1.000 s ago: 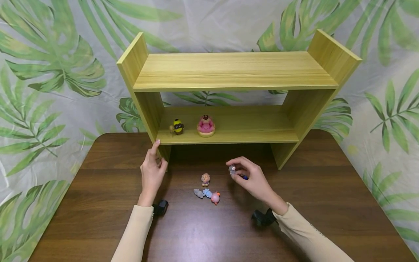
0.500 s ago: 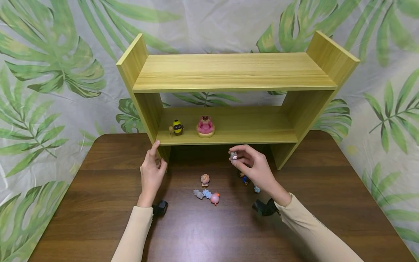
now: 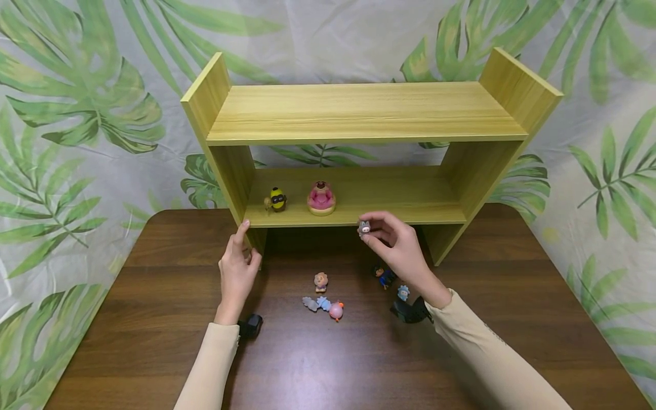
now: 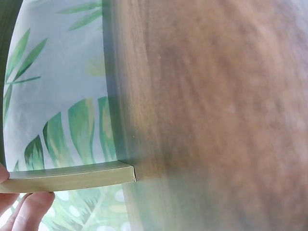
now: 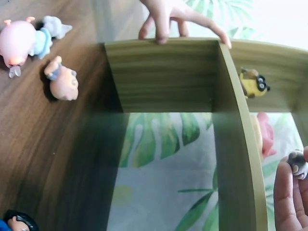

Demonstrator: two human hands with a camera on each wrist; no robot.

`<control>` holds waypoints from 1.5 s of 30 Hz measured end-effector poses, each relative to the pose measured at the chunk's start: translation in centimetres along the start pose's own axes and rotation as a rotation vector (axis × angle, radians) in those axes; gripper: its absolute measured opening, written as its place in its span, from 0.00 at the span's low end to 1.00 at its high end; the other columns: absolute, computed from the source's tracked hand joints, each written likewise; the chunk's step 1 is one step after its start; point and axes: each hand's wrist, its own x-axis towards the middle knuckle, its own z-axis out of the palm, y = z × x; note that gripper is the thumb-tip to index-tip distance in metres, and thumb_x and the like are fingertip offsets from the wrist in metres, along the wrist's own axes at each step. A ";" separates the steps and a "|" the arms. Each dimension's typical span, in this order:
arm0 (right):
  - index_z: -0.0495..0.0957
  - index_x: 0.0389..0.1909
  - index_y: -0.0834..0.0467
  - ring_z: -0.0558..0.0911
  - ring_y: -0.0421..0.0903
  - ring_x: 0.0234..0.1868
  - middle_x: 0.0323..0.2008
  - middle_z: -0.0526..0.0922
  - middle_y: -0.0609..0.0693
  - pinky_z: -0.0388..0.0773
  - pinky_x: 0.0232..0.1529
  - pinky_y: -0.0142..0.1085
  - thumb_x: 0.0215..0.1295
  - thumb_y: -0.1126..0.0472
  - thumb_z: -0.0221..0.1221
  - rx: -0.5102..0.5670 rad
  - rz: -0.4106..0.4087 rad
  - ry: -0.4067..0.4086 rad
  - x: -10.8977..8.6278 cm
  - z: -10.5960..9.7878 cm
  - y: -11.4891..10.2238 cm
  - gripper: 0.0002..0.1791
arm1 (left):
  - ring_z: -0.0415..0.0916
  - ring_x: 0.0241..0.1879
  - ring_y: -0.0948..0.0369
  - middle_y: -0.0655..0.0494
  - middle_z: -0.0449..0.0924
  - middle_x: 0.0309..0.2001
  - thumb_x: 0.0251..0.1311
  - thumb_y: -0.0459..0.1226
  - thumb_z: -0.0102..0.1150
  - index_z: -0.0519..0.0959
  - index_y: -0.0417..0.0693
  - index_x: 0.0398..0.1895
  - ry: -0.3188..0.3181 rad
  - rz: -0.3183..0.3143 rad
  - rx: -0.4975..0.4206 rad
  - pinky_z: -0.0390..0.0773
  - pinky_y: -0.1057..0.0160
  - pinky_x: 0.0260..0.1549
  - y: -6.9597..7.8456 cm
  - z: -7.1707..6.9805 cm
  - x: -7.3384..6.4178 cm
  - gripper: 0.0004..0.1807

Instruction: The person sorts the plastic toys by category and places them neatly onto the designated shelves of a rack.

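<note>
1. Head view: the right hand (image 3: 396, 244) pinches a small grey figurine (image 3: 364, 228) between thumb and fingertips, up at the front edge of the middle shelf (image 3: 400, 200), to the right of the pink figure (image 3: 321, 199). It looks moulded from hard plastic, so I judge it light and stiff, hardly giving under a squeeze. Its rounded form could twist in so narrow a pinch; the sides of the body are the best place to hold, with the base left free. The left hand (image 3: 239, 267) is at the front edge of the left side panel (image 3: 236, 176), well apart from the figurine.

2. Left wrist view: fingers lie on both faces of the panel's edge, so this hand has the board pinched. The panel seems stiff and smooth, and its slim edge suits a thumb-and-finger grip. The figurine does not show here.

3. Right wrist view: the figurine is near the right border, between the fingertips and apart from the shelf board. The frame cuts off part of the hand, so the far side of the pinch is hard to judge. A smooth surface may slip, yet light, even pressure should be enough.
</note>
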 end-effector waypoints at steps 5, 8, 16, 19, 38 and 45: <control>0.74 0.50 0.71 0.79 0.47 0.43 0.43 0.78 0.65 0.76 0.44 0.31 0.58 0.80 0.58 -0.016 -0.010 0.033 0.8 -0.1 -0.1 0.18 | 0.63 0.21 0.58 0.43 0.69 0.34 0.51 0.19 0.52 0.58 0.64 0.69 0.008 0.005 0.004 0.72 0.57 0.18 0.0 0.0 0.0 0.44; 0.73 0.48 0.74 0.79 0.50 0.40 0.42 0.78 0.66 0.75 0.43 0.31 0.57 0.81 0.57 -0.037 -0.024 0.045 1.2 0.0 -0.7 0.17 | 0.63 0.21 0.58 0.43 0.69 0.34 0.51 0.19 0.52 0.58 0.64 0.69 0.009 0.008 0.007 0.72 0.57 0.18 0.0 0.0 0.0 0.44; 0.73 0.46 0.76 0.79 0.55 0.37 0.38 0.78 0.67 0.75 0.40 0.31 0.58 0.81 0.56 -0.116 -0.017 0.065 2.4 0.0 -2.7 0.13 | 0.63 0.20 0.58 0.44 0.69 0.33 0.51 0.20 0.52 0.58 0.64 0.69 0.010 0.007 0.002 0.71 0.56 0.19 -0.1 0.1 0.0 0.43; 0.73 0.46 0.76 0.79 0.57 0.38 0.39 0.78 0.67 0.76 0.40 0.32 0.59 0.80 0.57 -0.136 -0.013 0.062 2.8 -0.1 -2.6 0.13 | 0.64 0.20 0.58 0.44 0.69 0.34 0.51 0.20 0.52 0.59 0.64 0.68 0.013 0.009 0.003 0.71 0.57 0.18 -0.1 0.1 0.0 0.43; 0.76 0.47 0.67 0.81 0.52 0.39 0.40 0.81 0.60 0.75 0.39 0.40 0.61 0.72 0.60 -0.279 0.100 0.082 4.7 -0.9 1.2 0.13 | 0.62 0.20 0.58 0.44 0.66 0.31 0.51 0.20 0.53 0.59 0.64 0.68 0.006 0.003 0.014 0.68 0.57 0.18 0.0 0.0 -0.1 0.43; 0.75 0.45 0.73 0.81 0.58 0.40 0.40 0.80 0.66 0.75 0.41 0.45 0.60 0.76 0.58 -0.288 0.104 0.073 4.9 -0.2 -1.9 0.12 | 0.61 0.19 0.59 0.45 0.66 0.30 0.50 0.19 0.53 0.59 0.64 0.68 0.013 0.013 0.018 0.68 0.57 0.18 -0.2 0.1 0.0 0.44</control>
